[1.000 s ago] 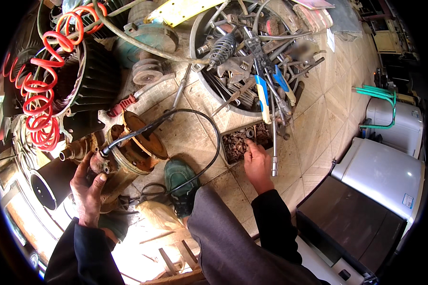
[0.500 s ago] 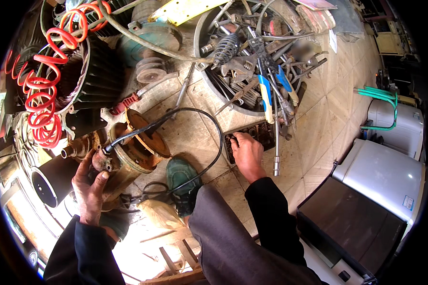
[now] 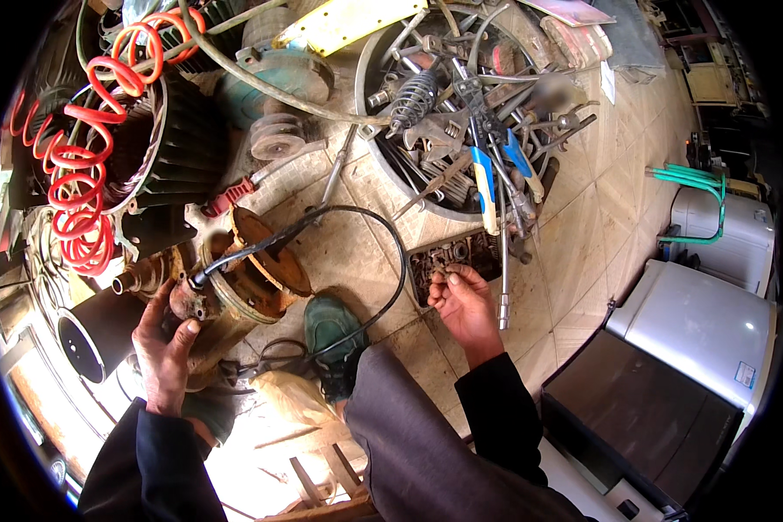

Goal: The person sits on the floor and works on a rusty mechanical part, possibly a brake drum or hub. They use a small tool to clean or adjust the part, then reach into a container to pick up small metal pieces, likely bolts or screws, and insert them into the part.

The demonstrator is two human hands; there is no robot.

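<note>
My left hand [image 3: 165,355] grips a rusty, rounded metal fitting [image 3: 185,302] between thumb and fingers. A black cable [image 3: 357,209] runs out of this fitting and loops across to the right. Beside it lies a rusty, round metal housing [image 3: 250,294] with its flap-like round cover [image 3: 274,252] standing open. With fingertips pinched together, my right hand [image 3: 466,311] is raised just over the near side of a shallow box [image 3: 415,283] of small metal hardware. Something small and brownish shows at those fingertips, too small to name.
A round metal basin [image 3: 374,157] heaped with wrenches, pliers and other tools stands beyond the box. A long socket wrench [image 3: 505,296] sticks out toward me. Coiled red hose [image 3: 87,157] and a finned motor casing [image 3: 183,148] crowd the left. White appliances [image 3: 696,322] stand at right.
My right hand has lifted out of the hardware box and drawn back toward me, fingertips now pinched together and turned upward. The left hand stays on the fitting.
</note>
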